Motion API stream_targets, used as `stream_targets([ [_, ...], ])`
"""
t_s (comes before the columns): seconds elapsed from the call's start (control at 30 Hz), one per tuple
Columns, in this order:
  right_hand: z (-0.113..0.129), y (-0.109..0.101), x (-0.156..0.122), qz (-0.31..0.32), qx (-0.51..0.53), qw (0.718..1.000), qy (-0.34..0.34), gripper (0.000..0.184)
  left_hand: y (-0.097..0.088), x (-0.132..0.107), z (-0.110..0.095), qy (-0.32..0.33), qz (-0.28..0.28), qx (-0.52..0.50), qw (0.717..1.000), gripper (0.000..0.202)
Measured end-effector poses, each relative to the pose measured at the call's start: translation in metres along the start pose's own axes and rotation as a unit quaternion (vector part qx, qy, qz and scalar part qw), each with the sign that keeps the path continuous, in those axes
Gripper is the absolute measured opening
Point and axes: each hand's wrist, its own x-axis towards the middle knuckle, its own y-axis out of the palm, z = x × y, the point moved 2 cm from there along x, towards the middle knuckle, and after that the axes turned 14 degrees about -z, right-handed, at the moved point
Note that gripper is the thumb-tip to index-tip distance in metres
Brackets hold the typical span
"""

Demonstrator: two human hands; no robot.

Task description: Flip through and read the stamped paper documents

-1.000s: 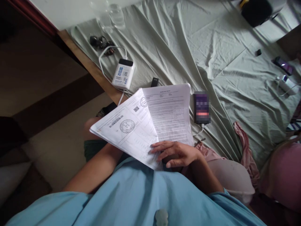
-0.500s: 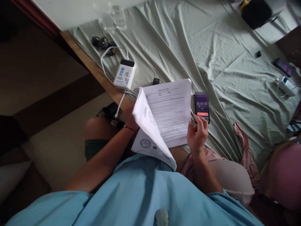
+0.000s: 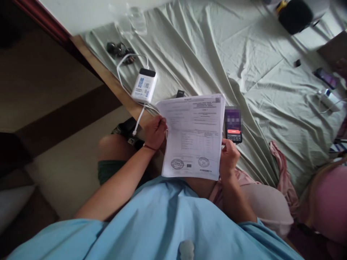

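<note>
A stack of printed sheets (image 3: 193,137) lies spread above my lap, its top page bearing columns of text and two round stamps near the lower edge. My left hand (image 3: 155,133) is closed on the left edge of the stack, fingers curled over it. At the right edge, my right hand (image 3: 229,156) pinches the sheets between thumb and fingers. Just beyond that hand a phone (image 3: 233,124) rests face up on the cloth, its screen lit with an orange-red button and partly blurred out.
A white power bank (image 3: 144,85) with a white cable sits by the wooden edge (image 3: 104,76). Sunglasses (image 3: 120,49) and clear cups (image 3: 137,20) stand farther back on the green sheet (image 3: 195,47). Another phone (image 3: 325,77) and a white charger (image 3: 331,99) are at far right.
The folded-over page has come down flat, so a stamped page now faces up. My right hand has closed on the right edge, and my left hand shows more fully at the left edge.
</note>
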Motion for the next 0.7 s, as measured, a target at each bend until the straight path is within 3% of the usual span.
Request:
stream_targets([
  [0.27,-0.0005,-0.0002,-0.0047,-0.001,0.044,0.999,0.03,0.021,-0.0008,0.001,-0.001,0.022,-0.002,0.017,1.0,0.03],
  [0.57,0.0034,-0.002,-0.0026,-0.068,0.074,0.993,-0.056,0.011,-0.0005,0.0014,-0.0026,0.034,-0.003,0.039,0.999,0.029],
  [0.63,0.0041,-0.0017,-0.0024,-0.049,0.102,0.992,-0.052,0.009,-0.0005,0.0016,-0.0026,0.035,0.0,0.043,0.998,0.03],
  [0.7,0.0052,-0.0008,-0.0024,0.021,0.159,0.987,-0.029,0.01,-0.0004,0.0014,-0.0019,0.03,0.001,0.043,0.999,0.029],
])
